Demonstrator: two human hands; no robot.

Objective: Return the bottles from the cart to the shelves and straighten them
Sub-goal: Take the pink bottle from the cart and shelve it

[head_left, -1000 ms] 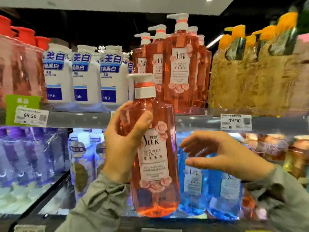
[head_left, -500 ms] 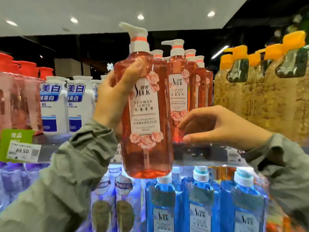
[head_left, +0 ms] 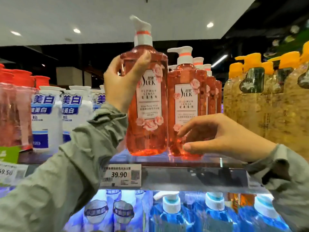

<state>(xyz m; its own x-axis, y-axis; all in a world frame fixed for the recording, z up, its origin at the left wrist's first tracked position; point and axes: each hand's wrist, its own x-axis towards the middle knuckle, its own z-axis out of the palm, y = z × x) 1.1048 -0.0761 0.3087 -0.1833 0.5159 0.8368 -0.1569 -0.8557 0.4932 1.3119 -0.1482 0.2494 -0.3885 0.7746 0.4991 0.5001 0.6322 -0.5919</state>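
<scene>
- Pink bottle (head_left: 147,114), long axis vertical, base at the front of the shelf (head_left: 192,162); your left hand (head_left: 123,84) grips its shoulder.
- Your right hand (head_left: 222,136), fingers loosely spread, hovers at the base of the shelved bottle (head_left: 185,104).

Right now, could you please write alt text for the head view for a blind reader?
A left hand grips a pink pump bottle by its shoulder at a store shelf, beside a row of matching bottles. The right hand reaches open toward the front one's base.
</scene>
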